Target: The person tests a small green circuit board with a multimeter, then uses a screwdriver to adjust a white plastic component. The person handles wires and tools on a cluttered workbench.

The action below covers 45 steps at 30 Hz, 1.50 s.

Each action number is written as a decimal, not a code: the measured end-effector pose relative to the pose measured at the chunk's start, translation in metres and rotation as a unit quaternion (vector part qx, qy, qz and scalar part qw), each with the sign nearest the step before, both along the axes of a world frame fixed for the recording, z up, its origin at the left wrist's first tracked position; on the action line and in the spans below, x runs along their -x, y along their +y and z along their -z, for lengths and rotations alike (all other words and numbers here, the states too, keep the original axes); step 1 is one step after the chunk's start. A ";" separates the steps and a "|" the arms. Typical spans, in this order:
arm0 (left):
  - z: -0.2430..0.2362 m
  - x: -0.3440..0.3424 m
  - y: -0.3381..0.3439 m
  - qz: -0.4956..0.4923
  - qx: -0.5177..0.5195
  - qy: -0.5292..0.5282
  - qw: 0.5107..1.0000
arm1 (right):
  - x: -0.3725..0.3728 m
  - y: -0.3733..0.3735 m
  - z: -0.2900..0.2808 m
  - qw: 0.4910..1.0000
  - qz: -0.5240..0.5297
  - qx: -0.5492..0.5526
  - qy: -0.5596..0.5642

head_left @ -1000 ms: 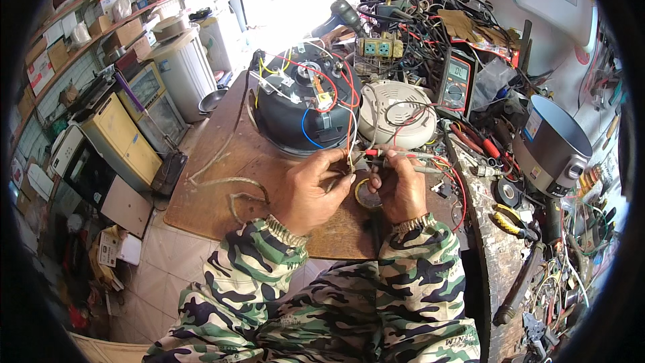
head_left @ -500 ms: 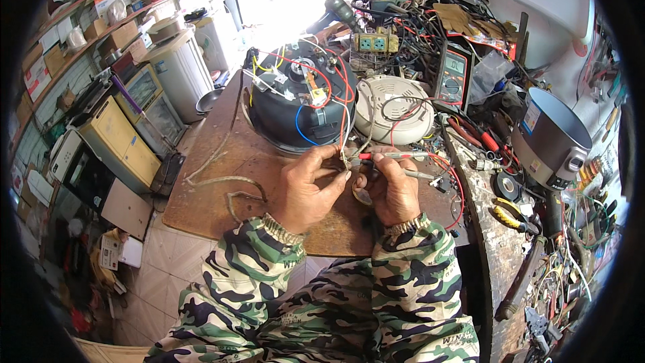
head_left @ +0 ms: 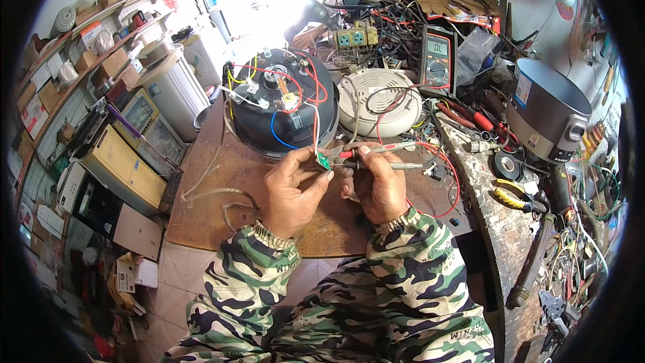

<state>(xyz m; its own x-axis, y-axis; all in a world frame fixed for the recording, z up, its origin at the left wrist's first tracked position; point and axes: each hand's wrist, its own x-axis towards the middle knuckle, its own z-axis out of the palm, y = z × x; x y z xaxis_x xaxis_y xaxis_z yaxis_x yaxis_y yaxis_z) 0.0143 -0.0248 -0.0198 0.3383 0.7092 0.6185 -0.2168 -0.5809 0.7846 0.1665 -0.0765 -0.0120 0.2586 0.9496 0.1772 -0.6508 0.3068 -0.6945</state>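
Between thumb and fingers, my left hand (head_left: 294, 187) pinches a small green circuit board (head_left: 324, 160); red and white wires run from it up to an upturned black appliance body (head_left: 306, 124). My right hand (head_left: 381, 188) is closed around two multimeter probes, a red one (head_left: 393, 147) and a black one (head_left: 396, 166). Their tips point at the board, close to my left fingertips; whether they touch it I cannot tell. Behind my hands lies a round beige vented cover (head_left: 376, 115). The multimeter (head_left: 439, 60) stands upright beyond it, its display lit.
A grey cooker shell (head_left: 547, 117) stands at the right on the worn bench, near black tape (head_left: 506, 166) and yellow-handled pliers (head_left: 514, 196). Tangled cables (head_left: 403, 0) are heaped at the back. A grey cord (head_left: 225, 191) lies on the wooden table's left (head_left: 201, 225).
The whole view has shifted slightly. The board's green face has come into sight in my left fingers. My right hand still holds both probes close to it.
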 end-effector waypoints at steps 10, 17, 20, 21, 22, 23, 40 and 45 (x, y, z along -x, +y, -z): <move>-0.001 -0.001 0.000 0.007 0.001 0.005 1.000 | 0.003 -0.001 0.003 1.000 0.012 -0.006 -0.014; -0.006 -0.003 -0.005 0.031 0.023 -0.009 0.999 | 0.003 0.000 0.006 1.000 0.015 -0.013 -0.014; -0.007 -0.003 -0.005 0.040 0.030 -0.014 0.999 | 0.003 0.000 0.006 1.000 0.012 -0.014 -0.017; -0.006 -0.003 -0.005 0.042 0.033 -0.016 0.998 | 0.002 0.000 0.005 1.000 0.010 -0.013 -0.021; -0.005 -0.003 -0.004 0.043 0.035 -0.017 0.998 | 0.002 0.000 0.004 1.000 0.007 -0.011 -0.024; -0.004 -0.002 -0.004 0.044 0.038 -0.018 0.998 | 0.002 0.000 0.004 1.000 0.007 -0.009 -0.025; -0.004 -0.001 -0.003 0.037 0.018 -0.007 0.999 | 0.005 0.000 0.005 1.000 0.014 -0.010 -0.016; -0.005 -0.002 -0.003 0.043 0.015 -0.011 0.999 | 0.006 -0.002 0.001 1.000 0.016 -0.003 -0.008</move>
